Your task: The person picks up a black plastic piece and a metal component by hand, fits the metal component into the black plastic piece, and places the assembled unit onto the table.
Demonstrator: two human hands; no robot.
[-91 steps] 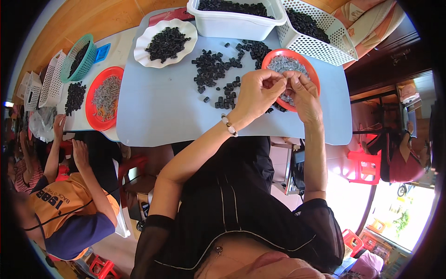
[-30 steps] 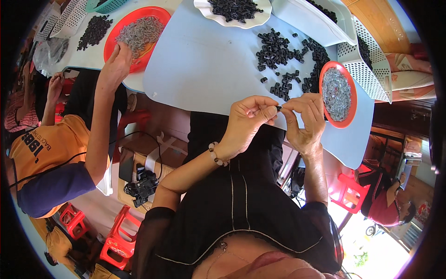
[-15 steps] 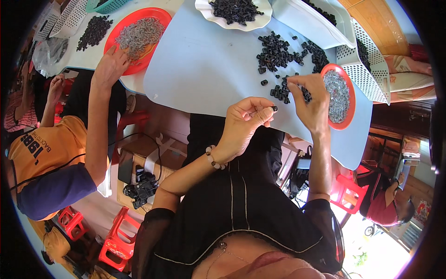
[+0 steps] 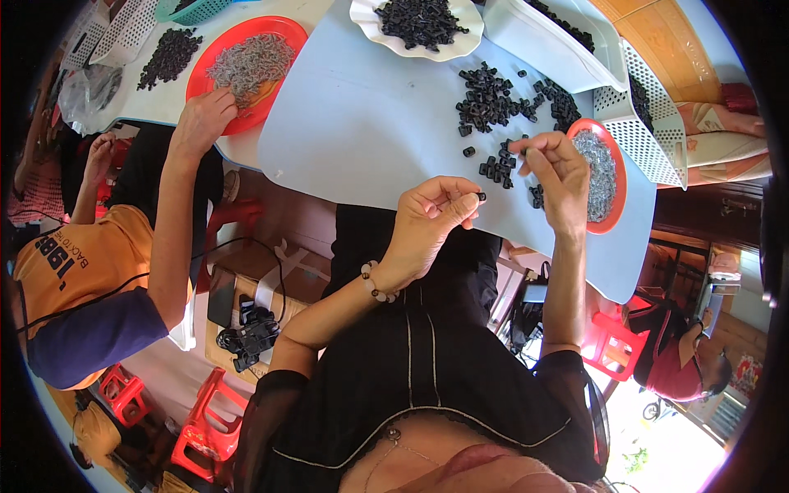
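My left hand [image 4: 427, 218] raised above bench [image 4: 362, 131] edge, fingers pinched on small black part [image 4: 482, 196]. My right hand [image 4: 557, 168] just beside orange plate [image 4: 618, 193] of grey metal bits — fingertips closed, seemingly on something tiny, too small to tell. Loose black parts [image 4: 493, 103] scattered on bench beyond both hands. Co-worker's hand [image 4: 201, 119] rests on second orange plate [image 4: 205, 74], far left.

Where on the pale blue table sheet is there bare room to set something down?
Bare: the pale blue table sheet between the white plate of black pieces and left hand. Crowded: the loose black pieces beside the orange dish of grey parts.
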